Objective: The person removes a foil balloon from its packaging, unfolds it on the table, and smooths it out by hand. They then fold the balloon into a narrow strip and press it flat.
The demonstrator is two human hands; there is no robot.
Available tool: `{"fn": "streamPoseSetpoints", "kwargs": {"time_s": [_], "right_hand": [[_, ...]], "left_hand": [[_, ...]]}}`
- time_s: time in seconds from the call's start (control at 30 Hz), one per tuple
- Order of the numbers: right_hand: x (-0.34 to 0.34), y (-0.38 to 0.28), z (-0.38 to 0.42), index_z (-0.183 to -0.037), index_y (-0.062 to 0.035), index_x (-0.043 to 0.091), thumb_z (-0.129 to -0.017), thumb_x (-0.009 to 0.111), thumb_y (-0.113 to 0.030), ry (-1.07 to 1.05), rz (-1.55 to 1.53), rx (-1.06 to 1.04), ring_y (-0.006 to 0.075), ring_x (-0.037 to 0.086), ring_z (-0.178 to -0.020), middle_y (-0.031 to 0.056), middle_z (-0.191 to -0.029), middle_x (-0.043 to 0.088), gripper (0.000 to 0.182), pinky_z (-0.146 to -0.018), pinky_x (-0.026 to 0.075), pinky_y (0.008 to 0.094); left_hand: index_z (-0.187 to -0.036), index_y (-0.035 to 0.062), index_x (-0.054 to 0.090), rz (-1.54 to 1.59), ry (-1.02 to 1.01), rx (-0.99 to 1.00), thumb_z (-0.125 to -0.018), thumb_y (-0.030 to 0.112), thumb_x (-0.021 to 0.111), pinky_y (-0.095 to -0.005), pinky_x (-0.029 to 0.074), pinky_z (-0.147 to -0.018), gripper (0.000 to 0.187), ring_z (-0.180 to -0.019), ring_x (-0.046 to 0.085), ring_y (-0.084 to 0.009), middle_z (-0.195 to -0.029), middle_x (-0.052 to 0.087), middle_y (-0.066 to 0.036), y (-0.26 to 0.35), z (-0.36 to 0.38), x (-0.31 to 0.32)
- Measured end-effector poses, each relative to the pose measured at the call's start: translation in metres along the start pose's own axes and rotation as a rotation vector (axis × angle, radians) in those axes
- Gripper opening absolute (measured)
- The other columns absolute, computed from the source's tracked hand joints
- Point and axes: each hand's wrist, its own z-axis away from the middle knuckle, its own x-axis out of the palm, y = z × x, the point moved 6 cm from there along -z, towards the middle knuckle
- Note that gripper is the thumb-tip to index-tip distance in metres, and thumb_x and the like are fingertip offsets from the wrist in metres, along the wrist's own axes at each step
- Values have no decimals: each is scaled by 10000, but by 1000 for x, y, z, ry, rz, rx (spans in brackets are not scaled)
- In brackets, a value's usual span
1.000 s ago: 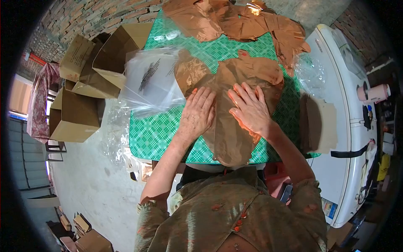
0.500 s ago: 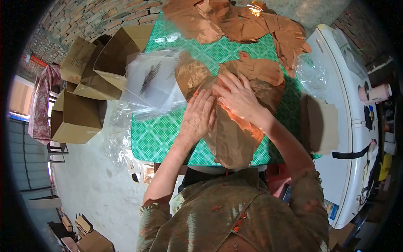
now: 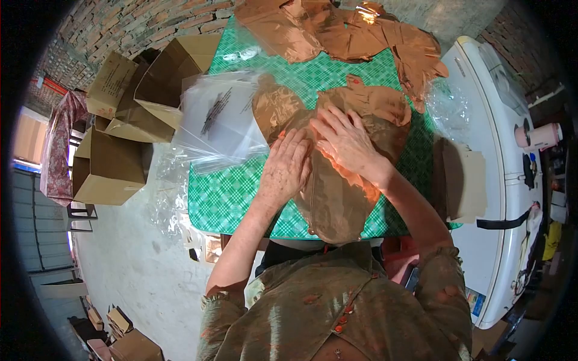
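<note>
A flat, copper-coloured foil balloon point(image 3: 337, 207), roughly heart-shaped, is spread on the green checked tablecloth point(image 3: 226, 195), its narrow end at the near table edge. My left hand point(image 3: 288, 161) lies along the balloon's left side with its fingers stretched out. On the middle of the balloon rests my right hand point(image 3: 349, 144), palm down, fingers extended and slightly apart. Neither hand grips anything. The foil under both palms is hidden. To the left of my left hand is a stack of clear plastic bags point(image 3: 223, 114) with dark print.
More crumpled copper foil pieces point(image 3: 349, 36) cover the far end of the table. Crumpled clear plastic point(image 3: 447, 105) and a cardboard piece point(image 3: 466, 183) lie on the right, beside a white refrigerator point(image 3: 481, 150). Open cardboard boxes point(image 3: 114, 171) stand at the left.
My right hand has shifted slightly to the right and toward me over the foil. My left hand stays in nearly the same place, and the balloon has barely moved.
</note>
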Motion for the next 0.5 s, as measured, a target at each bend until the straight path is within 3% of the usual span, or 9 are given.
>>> {"fn": "streamPoseSetpoints", "kwargs": {"time_s": [0.13,0.33,0.5], "right_hand": [[-8,6,2,-1511,-84,428,-1015,580,-357,20,56,115,366,296,-1480,153,-1577,377,587,-1191,213,625],[8,17,12,-1556,-125,398,-1039,510,-385,-90,102,183,362,258,-1517,158,-1625,333,589,-1202,186,630],[4,14,11,-1561,-137,403,-1044,496,-379,-98,125,181,357,257,-1523,155,-1627,342,578,-1202,186,623]], "left_hand": [[-1373,65,564,-43,15,8,-917,148,646,-488,373,-1167,471,-1387,486,-339,-1452,541,-159,1,0,0],[-1442,140,565,-46,-73,14,-892,142,657,-489,318,-1217,558,-1410,456,-354,-1507,496,-175,4,-1,0],[-1421,140,590,-32,-54,16,-902,134,643,-494,335,-1198,522,-1404,458,-367,-1495,504,-184,4,-1,-1]]}}
